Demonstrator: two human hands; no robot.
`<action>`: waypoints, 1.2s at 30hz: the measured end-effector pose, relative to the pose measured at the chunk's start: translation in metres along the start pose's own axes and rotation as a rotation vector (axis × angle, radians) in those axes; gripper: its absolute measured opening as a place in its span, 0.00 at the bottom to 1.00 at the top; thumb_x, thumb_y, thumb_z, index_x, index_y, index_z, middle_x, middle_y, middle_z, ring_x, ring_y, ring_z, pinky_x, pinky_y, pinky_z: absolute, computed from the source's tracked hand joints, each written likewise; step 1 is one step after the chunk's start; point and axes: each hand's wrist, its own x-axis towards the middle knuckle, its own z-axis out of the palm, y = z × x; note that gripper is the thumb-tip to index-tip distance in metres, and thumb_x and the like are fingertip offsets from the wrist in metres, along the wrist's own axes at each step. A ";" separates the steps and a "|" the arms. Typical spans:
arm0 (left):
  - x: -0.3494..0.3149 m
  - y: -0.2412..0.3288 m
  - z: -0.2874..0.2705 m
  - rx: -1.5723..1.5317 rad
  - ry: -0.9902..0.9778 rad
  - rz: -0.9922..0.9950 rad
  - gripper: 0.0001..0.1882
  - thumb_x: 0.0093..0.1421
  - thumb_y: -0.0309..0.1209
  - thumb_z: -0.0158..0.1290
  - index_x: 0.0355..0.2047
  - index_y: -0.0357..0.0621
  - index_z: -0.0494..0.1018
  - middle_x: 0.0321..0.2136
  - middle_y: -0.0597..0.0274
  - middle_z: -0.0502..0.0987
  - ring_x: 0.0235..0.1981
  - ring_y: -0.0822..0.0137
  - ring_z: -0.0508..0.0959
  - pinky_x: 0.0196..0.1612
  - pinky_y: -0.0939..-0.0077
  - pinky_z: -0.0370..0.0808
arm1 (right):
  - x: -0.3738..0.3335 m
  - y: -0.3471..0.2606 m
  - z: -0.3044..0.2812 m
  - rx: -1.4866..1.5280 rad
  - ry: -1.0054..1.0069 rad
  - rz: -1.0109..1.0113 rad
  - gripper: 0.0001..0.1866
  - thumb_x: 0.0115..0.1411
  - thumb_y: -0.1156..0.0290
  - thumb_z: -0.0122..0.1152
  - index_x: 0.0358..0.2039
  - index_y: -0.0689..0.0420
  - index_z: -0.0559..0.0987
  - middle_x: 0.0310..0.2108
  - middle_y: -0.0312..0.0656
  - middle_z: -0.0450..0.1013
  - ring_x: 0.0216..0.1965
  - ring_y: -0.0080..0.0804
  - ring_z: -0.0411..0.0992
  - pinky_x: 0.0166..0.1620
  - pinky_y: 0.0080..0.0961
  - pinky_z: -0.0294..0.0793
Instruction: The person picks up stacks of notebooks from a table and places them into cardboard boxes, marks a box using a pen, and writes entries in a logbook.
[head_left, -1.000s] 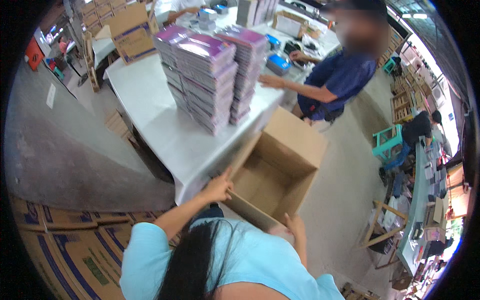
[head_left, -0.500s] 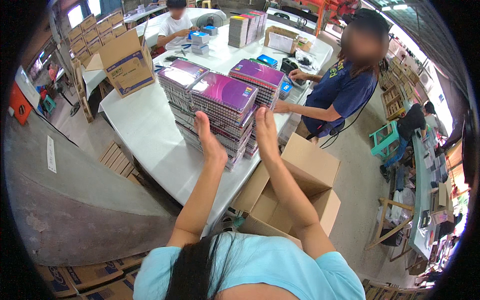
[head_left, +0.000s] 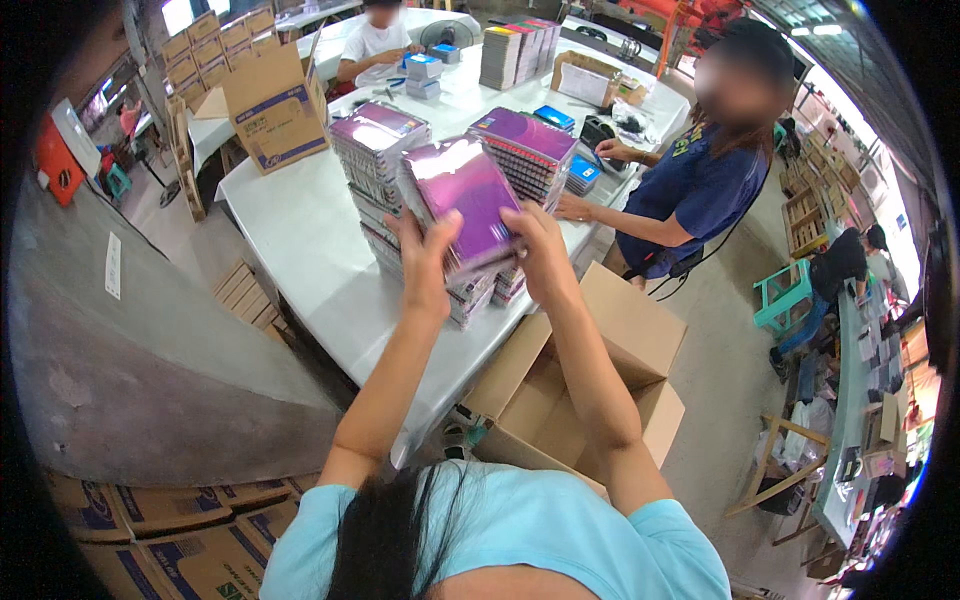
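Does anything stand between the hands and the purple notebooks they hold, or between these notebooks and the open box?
Nothing visible: left hand and right hand grip the purple notebooks. Toward the open box, the table's edge lies between, and the right forearm hides part of the opening in this view.

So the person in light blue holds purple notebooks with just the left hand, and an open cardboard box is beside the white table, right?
Not quite: the head view shows the left hand and the right hand together holding the purple notebooks. The open cardboard box is indeed beside the white table.
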 end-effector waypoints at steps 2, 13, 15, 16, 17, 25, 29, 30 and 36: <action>-0.026 0.025 0.000 0.534 -0.286 0.217 0.47 0.50 0.48 0.57 0.60 0.31 0.48 0.59 0.41 0.47 0.61 0.52 0.50 0.62 0.66 0.49 | -0.037 -0.006 -0.018 0.363 -0.061 0.058 0.24 0.54 0.58 0.56 0.47 0.59 0.69 0.39 0.40 0.71 0.41 0.29 0.70 0.42 0.32 0.71; -0.132 -0.006 0.035 0.857 -0.787 0.165 0.56 0.42 0.33 0.63 0.64 0.38 0.37 0.55 0.41 0.50 0.55 0.47 0.55 0.60 0.59 0.53 | -0.185 0.132 -0.122 1.115 -0.141 0.122 0.36 0.43 0.56 0.63 0.52 0.61 0.69 0.48 0.51 0.70 0.46 0.45 0.71 0.54 0.44 0.68; -0.146 -0.034 0.030 0.834 -0.796 0.128 0.55 0.43 0.32 0.62 0.64 0.38 0.37 0.55 0.40 0.49 0.55 0.47 0.55 0.60 0.60 0.52 | -0.201 0.141 -0.126 1.192 -0.059 0.134 0.37 0.41 0.57 0.66 0.52 0.60 0.69 0.48 0.51 0.70 0.47 0.44 0.70 0.55 0.45 0.67; -0.157 -0.048 0.026 0.821 -0.798 0.100 0.55 0.43 0.31 0.62 0.64 0.38 0.37 0.55 0.40 0.49 0.55 0.47 0.55 0.60 0.60 0.51 | -0.205 0.155 -0.132 1.222 -0.113 0.106 0.36 0.42 0.54 0.64 0.51 0.60 0.70 0.47 0.50 0.71 0.46 0.44 0.71 0.54 0.43 0.68; -0.167 -0.063 0.024 0.808 -0.806 0.080 0.53 0.45 0.32 0.60 0.64 0.38 0.36 0.55 0.40 0.49 0.55 0.47 0.55 0.61 0.60 0.49 | -0.213 0.174 -0.140 1.174 -0.017 0.107 0.36 0.43 0.52 0.62 0.51 0.60 0.70 0.46 0.49 0.72 0.46 0.43 0.71 0.53 0.42 0.69; -0.193 -0.150 -0.017 1.417 -0.898 -0.150 0.52 0.48 0.41 0.59 0.65 0.42 0.38 0.61 0.39 0.46 0.62 0.40 0.48 0.62 0.51 0.47 | -0.291 0.266 -0.222 1.039 0.440 0.138 0.34 0.42 0.55 0.61 0.48 0.64 0.71 0.44 0.48 0.73 0.43 0.43 0.73 0.51 0.40 0.70; -0.185 -0.205 -0.078 1.459 -0.787 -0.381 0.49 0.46 0.21 0.53 0.65 0.52 0.38 0.61 0.42 0.51 0.60 0.39 0.53 0.59 0.52 0.57 | -0.264 0.300 -0.268 1.035 0.436 0.325 0.30 0.42 0.62 0.63 0.46 0.64 0.72 0.42 0.49 0.74 0.40 0.44 0.74 0.47 0.42 0.72; -0.182 -0.211 -0.083 1.327 -0.783 -0.379 0.49 0.45 0.17 0.50 0.65 0.53 0.38 0.61 0.43 0.52 0.60 0.41 0.54 0.59 0.54 0.59 | -0.253 0.310 -0.275 0.983 0.458 0.381 0.29 0.43 0.62 0.63 0.45 0.64 0.72 0.41 0.48 0.74 0.39 0.44 0.74 0.46 0.42 0.73; -0.169 -0.217 -0.072 1.120 -0.840 -0.558 0.48 0.43 0.09 0.40 0.65 0.52 0.40 0.59 0.41 0.55 0.58 0.44 0.60 0.57 0.60 0.62 | -0.143 0.372 -0.233 0.513 0.522 0.628 0.32 0.51 0.57 0.64 0.52 0.61 0.65 0.44 0.42 0.71 0.42 0.36 0.71 0.46 0.32 0.71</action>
